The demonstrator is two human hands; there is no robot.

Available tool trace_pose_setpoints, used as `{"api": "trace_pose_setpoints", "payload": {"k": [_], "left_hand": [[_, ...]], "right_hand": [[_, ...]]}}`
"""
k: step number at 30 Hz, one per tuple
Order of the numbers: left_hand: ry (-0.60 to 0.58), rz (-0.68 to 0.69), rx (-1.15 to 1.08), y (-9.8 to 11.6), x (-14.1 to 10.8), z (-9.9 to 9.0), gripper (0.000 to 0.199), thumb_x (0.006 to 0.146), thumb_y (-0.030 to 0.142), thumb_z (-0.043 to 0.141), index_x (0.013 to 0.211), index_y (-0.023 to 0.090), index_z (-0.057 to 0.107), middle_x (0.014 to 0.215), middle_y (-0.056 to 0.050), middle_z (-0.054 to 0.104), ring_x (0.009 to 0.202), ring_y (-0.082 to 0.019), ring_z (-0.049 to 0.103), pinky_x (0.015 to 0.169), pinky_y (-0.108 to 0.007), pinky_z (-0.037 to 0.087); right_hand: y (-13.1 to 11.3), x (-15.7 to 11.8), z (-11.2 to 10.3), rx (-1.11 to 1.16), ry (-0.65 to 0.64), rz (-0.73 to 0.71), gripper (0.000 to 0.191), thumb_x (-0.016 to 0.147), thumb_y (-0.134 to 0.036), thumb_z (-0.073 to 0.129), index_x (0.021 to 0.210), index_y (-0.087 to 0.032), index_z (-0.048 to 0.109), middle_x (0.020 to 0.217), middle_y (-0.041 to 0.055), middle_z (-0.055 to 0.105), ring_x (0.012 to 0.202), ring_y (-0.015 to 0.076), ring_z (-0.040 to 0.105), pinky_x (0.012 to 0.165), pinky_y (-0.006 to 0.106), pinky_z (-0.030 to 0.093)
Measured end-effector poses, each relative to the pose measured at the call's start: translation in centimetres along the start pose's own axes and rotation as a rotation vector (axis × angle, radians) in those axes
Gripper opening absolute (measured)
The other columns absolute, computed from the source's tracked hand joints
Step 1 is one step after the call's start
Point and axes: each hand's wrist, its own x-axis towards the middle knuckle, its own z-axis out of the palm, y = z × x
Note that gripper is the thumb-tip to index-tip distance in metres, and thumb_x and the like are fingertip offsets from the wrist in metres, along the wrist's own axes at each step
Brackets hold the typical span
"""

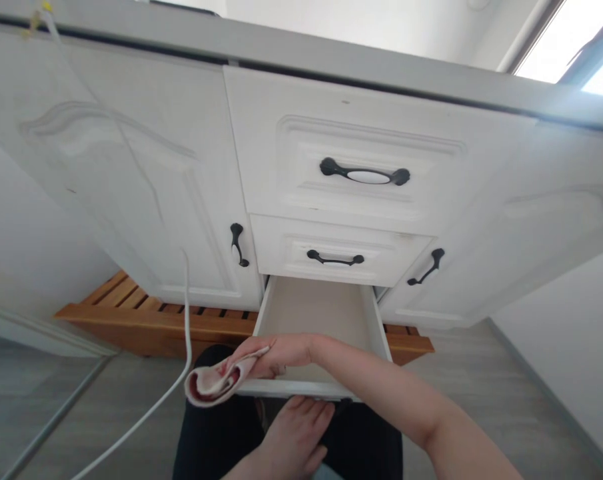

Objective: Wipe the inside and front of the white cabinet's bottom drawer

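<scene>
A pale cloth with a reddish inner side, folded into a loose roll, is held in my right hand. That hand is closed on it at the front left corner of the pulled-out bottom drawer, and its forearm crosses over the drawer from the right. Against the outside of the drawer front, my left hand has its fingers bent over the dark handle, which is mostly hidden. The visible part of the drawer's pale inside holds nothing.
Above are two closed white drawers with dark handles, flanked by cabinet doors. A slatted wooden platform runs beneath. A white cable hangs at the left. My knees are under the open drawer.
</scene>
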Motion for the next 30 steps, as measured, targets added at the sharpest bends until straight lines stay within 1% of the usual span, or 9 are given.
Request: {"api": "trace_pose_setpoints", "payload": {"k": [2,4,10,13,17,20,24,27,30], "left_hand": [[-0.004,-0.002,0.004,-0.1,-0.1,-0.1,0.066,0.099,0.057,0.034,0.154,0.020,0.033,0.152,-0.014,0.052,0.139,-0.032,0.050,0.122,-0.050,0.036],[-0.016,-0.001,0.012,-0.1,-0.2,-0.3,0.066,0.099,0.056,0.035,0.154,0.021,0.032,0.153,-0.015,0.052,0.140,-0.032,0.049,0.122,-0.052,0.036],[-0.060,-0.003,0.101,-0.2,-0.2,-0.3,0.070,0.090,0.030,0.055,0.155,0.021,0.031,0.156,-0.013,0.049,0.144,-0.032,0.045,0.122,-0.052,0.037],[0.001,0.042,0.167,-0.4,0.1,0.2,0.076,0.083,0.019,0.059,0.154,0.021,0.031,0.153,-0.012,0.053,0.141,-0.031,0.050,0.119,-0.048,0.043],[0.128,0.118,0.203,-0.9,0.5,0.9,0.072,0.085,0.015,0.056,0.152,0.027,0.032,0.145,-0.005,0.062,0.133,-0.025,0.058,0.115,-0.041,0.047],[0.136,0.139,0.270,-1.0,0.6,0.7,0.072,0.083,0.016,0.057,0.151,0.024,0.034,0.141,-0.005,0.065,0.126,-0.023,0.063,0.111,-0.037,0.048],[0.184,0.181,0.391,-0.9,0.6,-0.4,0.075,0.080,0.015,0.055,0.151,0.018,0.032,0.138,-0.005,0.067,0.118,-0.020,0.067,0.108,-0.034,0.049],[0.234,0.222,0.451,-1.2,0.8,-0.9,0.065,0.085,0.023,0.055,0.148,0.016,0.039,0.135,-0.006,0.069,0.117,-0.020,0.068,0.105,-0.033,0.050],[0.270,0.218,0.484,-1.9,1.7,-1.3,0.055,0.091,0.027,0.052,0.144,0.018,0.045,0.136,-0.005,0.069,0.118,-0.020,0.068,0.103,-0.034,0.051]], "right_hand": [[-0.3,-0.1,0.2,-0.141,-0.105,-0.107,0.029,0.073,-0.018,0.072,0.102,-0.021,0.072,0.121,0.0008,0.066,0.121,0.0183,0.056,0.100,0.024,0.041],[-0.1,-0.7,0.4,-0.262,-0.045,-0.172,0.029,0.077,-0.020,0.069,0.106,-0.021,0.070,0.126,0.0009,0.065,0.127,0.0186,0.052,0.106,0.024,0.037],[1.2,-9.3,2.0,-0.754,0.337,0.124,0.047,0.085,-0.051,0.067,0.122,-0.022,0.066,0.100,0.0032,0.070,0.085,0.0201,0.062,0.076,0.027,0.046],[1.3,-15.1,3.8,-0.840,0.541,0.054,0.046,0.085,-0.041,0.068,0.129,-0.030,0.065,0.107,0.0035,0.072,0.092,0.0218,0.064,0.078,0.027,0.044],[2.2,-21.1,6.7,-0.910,0.795,0.063,0.030,0.093,-0.029,0.055,0.118,-0.036,0.071,0.114,0.0034,0.071,0.105,0.0213,0.063,0.091,0.030,0.042],[4.8,-25.6,7.8,-0.967,1.046,0.172,0.021,0.091,-0.031,0.059,0.102,-0.036,0.075,0.122,0.0045,0.070,0.117,0.0249,0.061,0.097,0.036,0.042],[9.5,-31.2,8.5,-0.874,1.472,0.135,0.014,0.081,-0.033,0.062,0.074,-0.028,0.073,0.121,0.0103,0.071,0.115,0.0295,0.063,0.096,0.040,0.047],[12.4,-32.3,9.6,-0.682,1.622,0.148,0.015,0.076,-0.029,0.059,0.082,-0.028,0.074,0.115,0.0124,0.070,0.107,0.0280,0.067,0.092,0.038,0.051],[14.6,-29.8,10.6,-0.605,1.546,0.182,0.021,0.074,-0.026,0.056,0.085,-0.031,0.074,0.100,0.0078,0.072,0.093,0.0256,0.069,0.085,0.035,0.053]]}}
